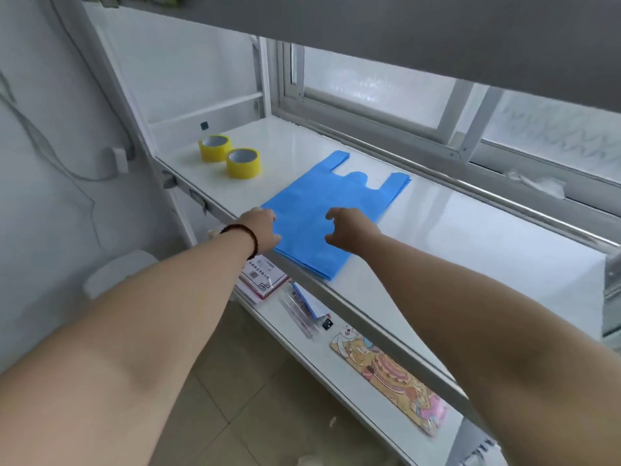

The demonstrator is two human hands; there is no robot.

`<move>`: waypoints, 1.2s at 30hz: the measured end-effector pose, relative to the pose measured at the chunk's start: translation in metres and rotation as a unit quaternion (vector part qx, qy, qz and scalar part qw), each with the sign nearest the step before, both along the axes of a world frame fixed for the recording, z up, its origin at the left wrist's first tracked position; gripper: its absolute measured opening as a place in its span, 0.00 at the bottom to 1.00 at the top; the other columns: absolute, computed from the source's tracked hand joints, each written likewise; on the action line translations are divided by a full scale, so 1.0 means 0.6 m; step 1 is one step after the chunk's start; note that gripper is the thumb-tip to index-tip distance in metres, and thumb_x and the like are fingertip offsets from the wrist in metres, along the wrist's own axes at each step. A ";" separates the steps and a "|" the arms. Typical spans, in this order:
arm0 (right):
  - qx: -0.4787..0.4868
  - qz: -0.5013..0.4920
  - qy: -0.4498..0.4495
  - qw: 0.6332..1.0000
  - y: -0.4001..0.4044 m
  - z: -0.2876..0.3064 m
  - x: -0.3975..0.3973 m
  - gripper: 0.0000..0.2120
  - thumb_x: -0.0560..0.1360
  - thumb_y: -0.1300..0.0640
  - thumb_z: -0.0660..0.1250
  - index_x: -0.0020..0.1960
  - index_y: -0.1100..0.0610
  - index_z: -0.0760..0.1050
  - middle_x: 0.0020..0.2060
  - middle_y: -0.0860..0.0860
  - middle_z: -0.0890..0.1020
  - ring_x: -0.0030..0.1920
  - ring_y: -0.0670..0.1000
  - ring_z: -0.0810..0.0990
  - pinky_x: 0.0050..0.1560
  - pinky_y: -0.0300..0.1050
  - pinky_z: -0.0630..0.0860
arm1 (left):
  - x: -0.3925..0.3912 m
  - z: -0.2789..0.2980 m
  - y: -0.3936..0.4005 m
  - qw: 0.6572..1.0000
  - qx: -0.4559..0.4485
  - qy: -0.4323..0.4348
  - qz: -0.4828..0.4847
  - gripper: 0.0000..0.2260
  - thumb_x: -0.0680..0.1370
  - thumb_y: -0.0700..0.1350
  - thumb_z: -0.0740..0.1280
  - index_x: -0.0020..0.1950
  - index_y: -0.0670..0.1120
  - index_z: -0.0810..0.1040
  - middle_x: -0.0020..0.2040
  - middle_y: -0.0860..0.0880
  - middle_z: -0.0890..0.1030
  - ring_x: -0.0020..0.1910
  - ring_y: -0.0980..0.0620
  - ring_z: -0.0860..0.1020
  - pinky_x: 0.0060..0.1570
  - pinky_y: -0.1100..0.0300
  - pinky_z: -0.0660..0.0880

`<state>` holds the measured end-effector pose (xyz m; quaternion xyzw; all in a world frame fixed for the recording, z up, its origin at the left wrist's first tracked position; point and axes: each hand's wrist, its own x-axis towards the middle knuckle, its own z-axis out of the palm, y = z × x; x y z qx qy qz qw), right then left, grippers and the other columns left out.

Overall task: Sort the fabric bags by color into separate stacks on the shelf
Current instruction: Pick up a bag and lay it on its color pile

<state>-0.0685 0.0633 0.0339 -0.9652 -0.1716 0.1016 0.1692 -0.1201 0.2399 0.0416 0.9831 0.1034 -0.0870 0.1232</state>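
A flat stack of blue fabric bags (331, 203) lies on the white shelf (470, 237), handles pointing toward the window. My left hand (262, 230), with a bead bracelet on its wrist, sits at the stack's near left corner and touches its edge. My right hand (349, 230) hovers over the near part of the stack with fingers loosely curled, holding nothing. No bags of another colour are in view.
Two yellow tape rolls (230, 156) stand at the shelf's far left. A lower shelf (339, 381) carries paper packets (262, 280) and a cartoon-printed pouch (393, 375). A window frame (403, 129) runs along the back, and the upper shelf overhangs.
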 end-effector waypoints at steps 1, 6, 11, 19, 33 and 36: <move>0.003 -0.020 0.008 1.000 0.004 -0.006 0.014 0.20 0.74 0.59 0.62 0.66 0.57 0.69 0.58 0.55 0.77 0.53 0.56 0.76 0.51 0.48 0.76 | 0.016 -0.009 0.009 1.000 -0.004 0.006 -0.004 0.25 0.77 0.48 0.63 0.73 0.44 0.63 0.72 0.41 0.64 0.69 0.43 0.67 0.67 0.54 0.65; -0.003 -0.126 0.028 0.992 0.012 -0.046 0.061 0.19 0.73 0.60 0.62 0.63 0.61 0.70 0.61 0.58 0.71 0.58 0.59 0.74 0.50 0.46 0.72 | 0.093 -0.040 0.060 0.999 -0.015 0.043 -0.009 0.24 0.77 0.48 0.63 0.71 0.41 0.65 0.71 0.40 0.67 0.68 0.42 0.68 0.66 0.54 0.66; 0.123 -0.303 0.135 0.935 0.001 -0.057 0.082 0.15 0.73 0.55 0.67 0.55 0.60 0.69 0.48 0.56 0.71 0.49 0.55 0.71 0.46 0.47 0.70 | 0.174 -0.070 0.096 0.992 -0.061 0.061 0.089 0.27 0.75 0.50 0.65 0.70 0.38 0.64 0.68 0.38 0.69 0.66 0.40 0.70 0.64 0.52 0.69; 0.318 -0.483 0.187 0.794 0.027 -0.083 0.089 0.07 0.73 0.59 0.68 0.43 0.60 0.70 0.42 0.55 0.76 0.44 0.56 0.76 0.49 0.47 0.75 | 0.252 -0.100 0.110 0.956 -0.242 0.108 0.123 0.20 0.75 0.43 0.67 0.64 0.35 0.70 0.52 0.42 0.73 0.48 0.42 0.74 0.40 0.52 0.74; 0.276 -0.529 0.166 0.785 0.018 -0.092 -0.027 0.13 0.78 0.56 0.55 0.55 0.61 0.74 0.51 0.56 0.80 0.50 0.57 0.78 0.52 0.50 0.75 | 0.233 -0.129 0.104 0.929 -0.345 0.118 -0.062 0.14 0.76 0.39 0.66 0.59 0.35 0.76 0.57 0.39 0.80 0.52 0.42 0.79 0.53 0.54 0.75; 0.233 -0.552 0.153 0.786 -0.005 -0.096 -0.075 0.18 0.79 0.51 0.54 0.55 0.63 0.75 0.51 0.57 0.80 0.53 0.58 0.78 0.58 0.55 0.74 | 0.215 -0.142 0.073 0.922 -0.358 0.122 -0.081 0.15 0.76 0.43 0.65 0.59 0.36 0.76 0.58 0.39 0.80 0.55 0.42 0.79 0.57 0.50 0.76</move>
